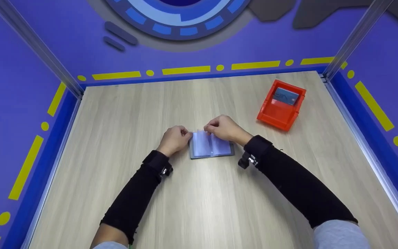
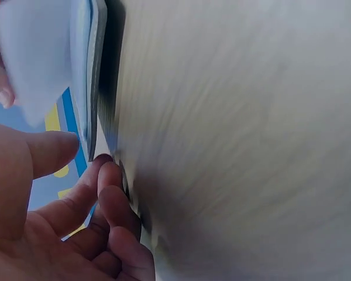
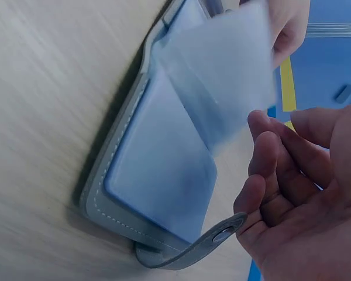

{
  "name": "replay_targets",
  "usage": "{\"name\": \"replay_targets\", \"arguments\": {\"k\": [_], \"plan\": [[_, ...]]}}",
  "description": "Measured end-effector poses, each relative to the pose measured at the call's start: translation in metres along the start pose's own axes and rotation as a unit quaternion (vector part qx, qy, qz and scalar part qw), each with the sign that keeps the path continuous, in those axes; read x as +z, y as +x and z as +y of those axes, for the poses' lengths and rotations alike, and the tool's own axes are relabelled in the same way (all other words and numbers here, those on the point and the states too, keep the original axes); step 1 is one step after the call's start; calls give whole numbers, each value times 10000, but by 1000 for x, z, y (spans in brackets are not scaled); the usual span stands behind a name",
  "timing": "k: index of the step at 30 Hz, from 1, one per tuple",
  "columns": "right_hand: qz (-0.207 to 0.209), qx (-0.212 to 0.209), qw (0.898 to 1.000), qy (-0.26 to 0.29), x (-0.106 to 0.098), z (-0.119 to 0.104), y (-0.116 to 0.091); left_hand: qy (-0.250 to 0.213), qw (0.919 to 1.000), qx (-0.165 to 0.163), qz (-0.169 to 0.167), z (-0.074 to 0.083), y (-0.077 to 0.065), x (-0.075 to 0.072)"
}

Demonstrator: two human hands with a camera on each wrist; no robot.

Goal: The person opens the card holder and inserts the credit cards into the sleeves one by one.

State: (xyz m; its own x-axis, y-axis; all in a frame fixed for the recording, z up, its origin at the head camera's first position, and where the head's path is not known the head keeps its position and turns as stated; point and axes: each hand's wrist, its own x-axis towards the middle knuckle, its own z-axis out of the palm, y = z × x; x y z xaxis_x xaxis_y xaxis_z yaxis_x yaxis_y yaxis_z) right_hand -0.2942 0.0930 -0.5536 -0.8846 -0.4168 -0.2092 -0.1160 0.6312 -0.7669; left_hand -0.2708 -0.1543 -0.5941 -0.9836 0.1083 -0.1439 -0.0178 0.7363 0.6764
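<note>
A small grey card holder (image 1: 232,150) lies spread on the table, its clear plastic sleeves (image 1: 221,147) showing. White stitching runs along its cover, and a strap with a metal snap (image 3: 224,235) sticks out at one end. At the left top corner my left hand (image 1: 174,140) pinches the cover between thumb (image 2: 55,151) and forefinger. One blurred sleeve (image 3: 225,70) stands up from the others. Close by its free edge are the bent fingers of my right hand (image 1: 225,128), thumb and forefinger slightly apart in the right wrist view.
A red plastic bin (image 1: 276,121) stands at the back right of the wooden table (image 1: 133,107), with a dark printed card (image 1: 286,95) inside. Blue-purple panels (image 1: 171,57) with yellow marks wall the table at the back and both sides.
</note>
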Motion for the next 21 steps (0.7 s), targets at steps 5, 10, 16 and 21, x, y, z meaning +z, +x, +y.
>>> {"name": "replay_targets", "arguments": {"k": [5, 10, 16, 21], "plan": [[5, -70, 9999, -106, -2, 3, -4, 96, 9996, -251, -84, 12, -13, -11], [65, -159, 9993, -340, -11, 5, -9, 329, 9983, -371, -301, 13, -15, -12], [336, -434, 9957, -746, -34, 4, -13, 370, 9976, -390, -444, 13, -16, -10], [690, -398, 9925, -932, -62, 3, -20, 484, 9966, -402, -527, 15, -16, -10]]}}
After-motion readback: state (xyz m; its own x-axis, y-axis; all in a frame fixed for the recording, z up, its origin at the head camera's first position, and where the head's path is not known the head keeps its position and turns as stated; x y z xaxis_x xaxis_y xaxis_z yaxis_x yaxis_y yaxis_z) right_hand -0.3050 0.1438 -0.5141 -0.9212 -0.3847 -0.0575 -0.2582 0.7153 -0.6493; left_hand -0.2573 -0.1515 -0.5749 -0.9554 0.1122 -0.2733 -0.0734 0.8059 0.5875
